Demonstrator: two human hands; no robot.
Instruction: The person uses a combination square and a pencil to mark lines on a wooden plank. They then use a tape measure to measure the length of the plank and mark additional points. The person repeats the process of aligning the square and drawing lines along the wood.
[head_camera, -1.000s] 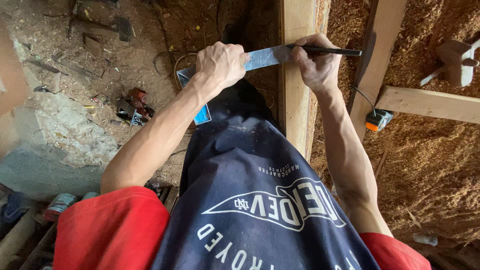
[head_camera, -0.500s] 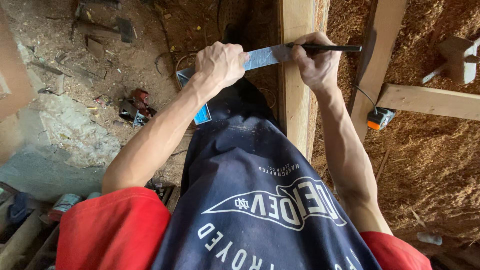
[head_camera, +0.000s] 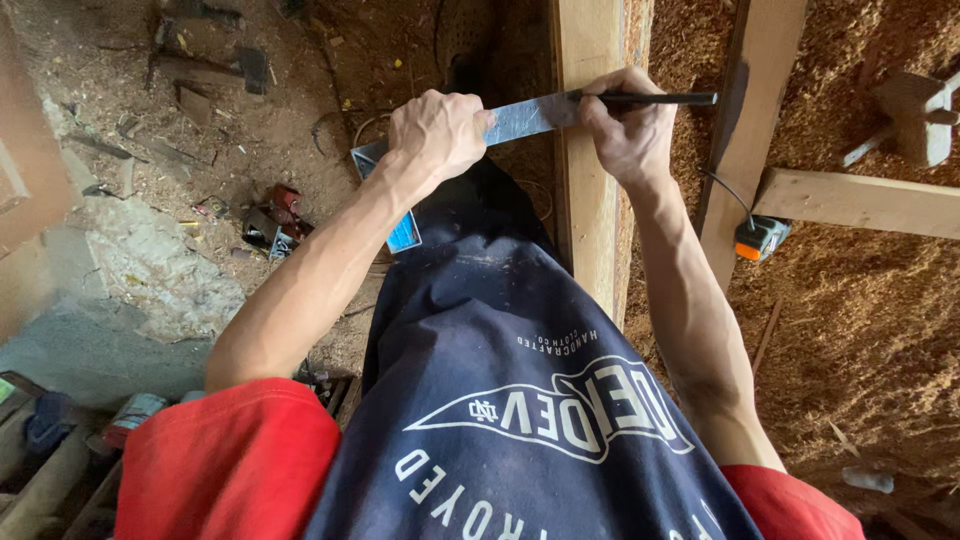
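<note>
Both arms extend forward, bare; left hand (head_camera: 437, 130) and right hand (head_camera: 625, 125) are each closed in a grip, level, near together.

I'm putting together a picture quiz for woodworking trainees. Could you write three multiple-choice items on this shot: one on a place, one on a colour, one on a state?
1. Where does the metal square lie?
A. across the upright wooden beam
B. flat on the floor
C. inside a box

2. What colour are the person's sleeves?
A. green
B. red
C. white

3. What is the right hand doing?
A. hanging free
B. holding a dark pencil against the square
C. gripping a hammer

Answers:
1 A, the blade crosses the beam, steadied by the left hand.
2 B, both sleeves show red.
3 B, its fingers pinch the pencil at the blade.
</note>
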